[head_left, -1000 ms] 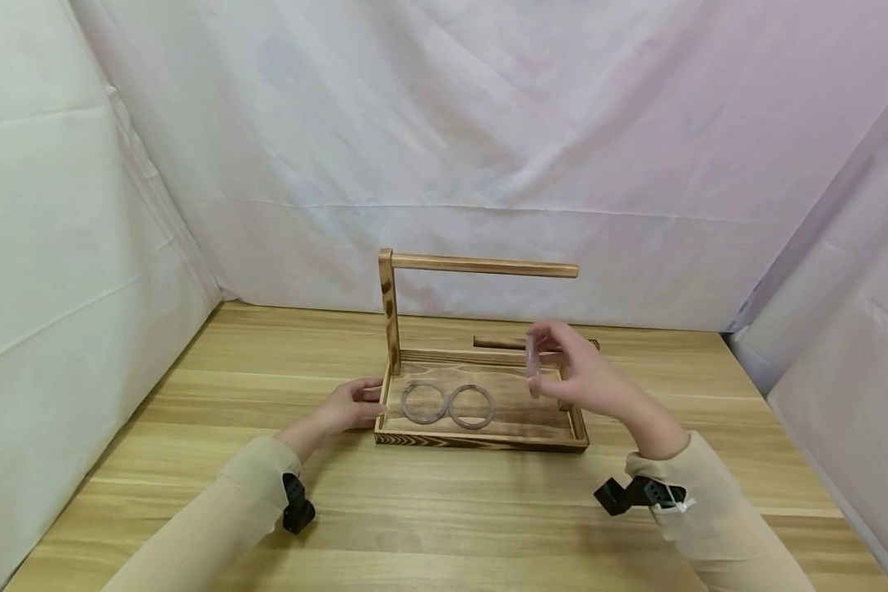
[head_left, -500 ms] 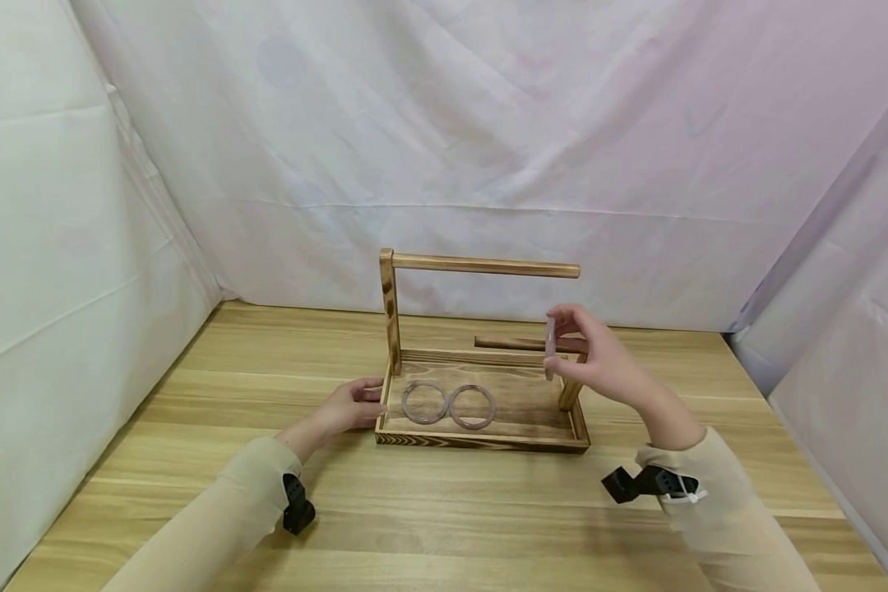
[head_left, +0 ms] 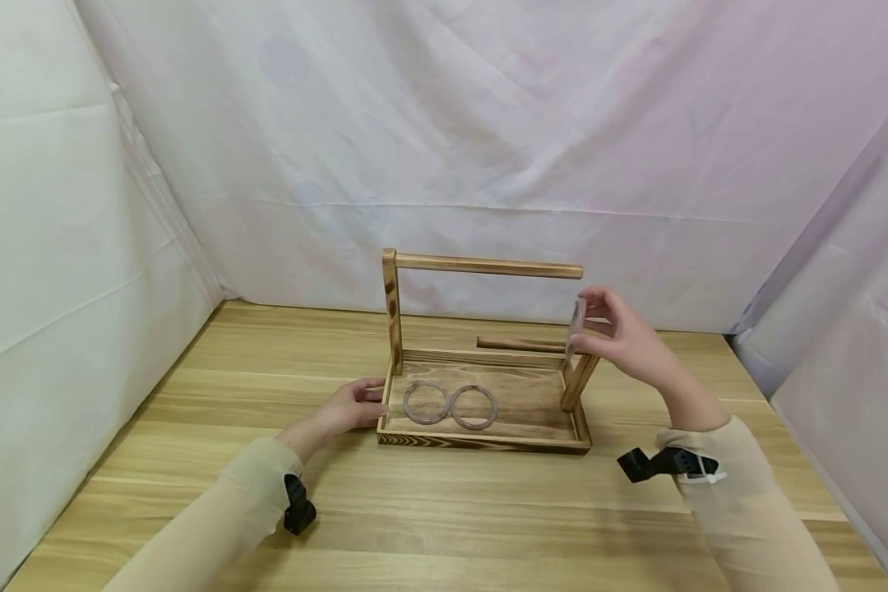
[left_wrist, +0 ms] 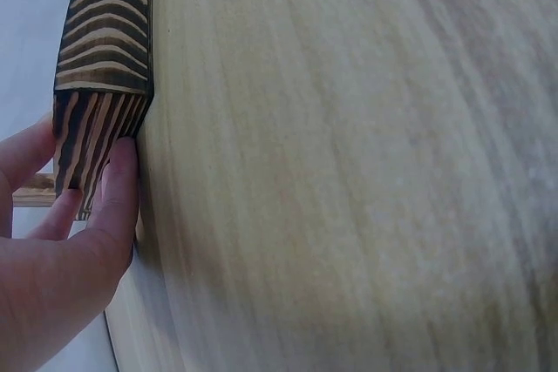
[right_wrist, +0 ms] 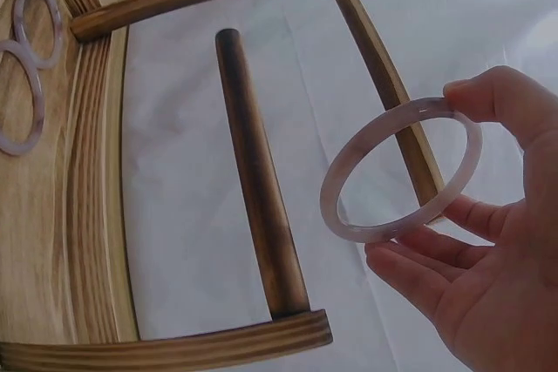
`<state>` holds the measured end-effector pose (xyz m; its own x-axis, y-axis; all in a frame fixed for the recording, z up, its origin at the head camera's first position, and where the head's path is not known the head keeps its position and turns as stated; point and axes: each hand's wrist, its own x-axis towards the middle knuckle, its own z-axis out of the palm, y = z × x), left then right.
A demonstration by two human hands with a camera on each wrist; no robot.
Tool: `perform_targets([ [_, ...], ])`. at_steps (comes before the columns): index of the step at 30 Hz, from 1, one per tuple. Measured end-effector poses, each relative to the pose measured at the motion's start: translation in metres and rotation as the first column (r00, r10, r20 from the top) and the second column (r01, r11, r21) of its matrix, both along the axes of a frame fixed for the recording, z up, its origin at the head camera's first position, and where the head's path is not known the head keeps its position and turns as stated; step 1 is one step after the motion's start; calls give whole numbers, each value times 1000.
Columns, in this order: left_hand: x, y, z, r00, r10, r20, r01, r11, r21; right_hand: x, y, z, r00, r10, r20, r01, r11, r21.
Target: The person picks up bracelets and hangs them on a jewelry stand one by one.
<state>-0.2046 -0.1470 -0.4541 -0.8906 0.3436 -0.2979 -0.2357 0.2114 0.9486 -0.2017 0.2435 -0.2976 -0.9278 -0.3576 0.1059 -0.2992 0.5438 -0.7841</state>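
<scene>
In the head view, my right hand [head_left: 625, 340] pinches a pale lilac bangle [head_left: 576, 321] between thumb and fingertips. The bangle [right_wrist: 329, 202] is tilted in the right wrist view and crosses in front of the upper rod there. It hangs just below that rod's free end, near the top of the short post. Against the left end of a wooden tray stand [head_left: 521, 395] rest the fingers of my left hand [head_left: 344, 407]. Two more bangles, a left one [head_left: 425, 421] and a right one [head_left: 474, 426], lie side by side on the tray floor.
A tall post [head_left: 393, 321] at the tray's left end carries the upper rod [head_left: 488, 265], which points right. From the short post [head_left: 579, 385] on the right, a lower rod [head_left: 521, 343] runs left. White cloth [head_left: 444, 164] encloses the wood-grain table [head_left: 444, 510] at the back and sides.
My right hand has carried its bangle right and upward, from above the tray's right part to beside the short post's top. The left hand and the two lying bangles are nearly unchanged.
</scene>
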Motion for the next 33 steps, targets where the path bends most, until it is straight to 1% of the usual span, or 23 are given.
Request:
perform_targets([
  [8, 0, 0, 0, 1000, 2, -8, -2, 1000, 2, -9, 9, 6, 999, -33, 18, 32, 999, 3],
  [14, 0, 0, 0, 1000, -5, -8, 5, 1000, 5, -16, 11, 7, 999, -53, 3, 53, 998, -24],
  [19, 1, 1, 1, 1000, 3, -9, -3, 1000, -5, -22, 14, 7, 998, -68, -16, 68, 998, -17],
  [23, 2, 0, 1, 1000, 6, -11, -6, 1000, -3, -27, 16, 8, 998, -67, -16, 67, 998, -7],
  [28, 3, 0, 2, 1000, 9, -3, -9, 1000, -6, -33, 17, 11, 997, -73, 5, 73, 997, 2],
  [33, 2, 0, 1, 1000, 11, -2, -11, 1000, -11, -39, 17, 13, 998, -68, 2, 68, 998, 6],
])
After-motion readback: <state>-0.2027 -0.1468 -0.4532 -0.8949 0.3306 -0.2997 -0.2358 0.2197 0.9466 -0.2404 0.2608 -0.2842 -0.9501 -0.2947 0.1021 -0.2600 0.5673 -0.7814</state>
